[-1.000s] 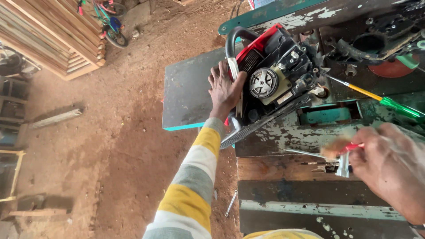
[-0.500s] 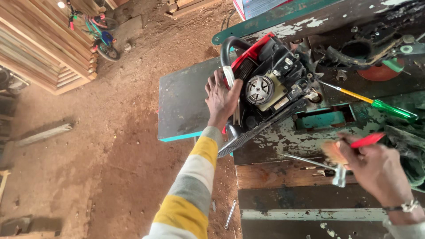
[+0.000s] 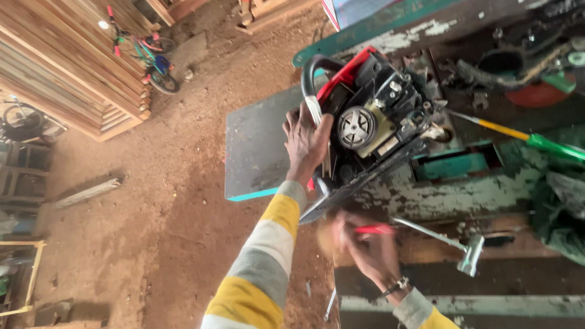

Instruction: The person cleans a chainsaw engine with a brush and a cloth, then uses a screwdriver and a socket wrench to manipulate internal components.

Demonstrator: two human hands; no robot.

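Note:
A red and black chainsaw engine (image 3: 372, 125) with its covers off lies tilted on a worn green workbench (image 3: 463, 195). My left hand (image 3: 306, 143) grips its curved front handle (image 3: 312, 91) and steadies it. My right hand (image 3: 365, 247), blurred, is low near the bench's front edge and holds a thin red-handled tool (image 3: 373, 229). A metal T-shaped socket wrench (image 3: 451, 244) lies on the bench just right of that hand.
A yellow and green handled screwdriver (image 3: 524, 139) lies at the right, near a dark green cloth (image 3: 563, 213). A grey board (image 3: 259, 149) sticks out left of the bench over the dirt floor. Stacked planks (image 3: 67, 67) and a small bicycle (image 3: 152, 61) stand far left.
My right hand has swung left along the bench front with the red-handled tool, from the right edge to below the engine. My left hand stays on the handle.

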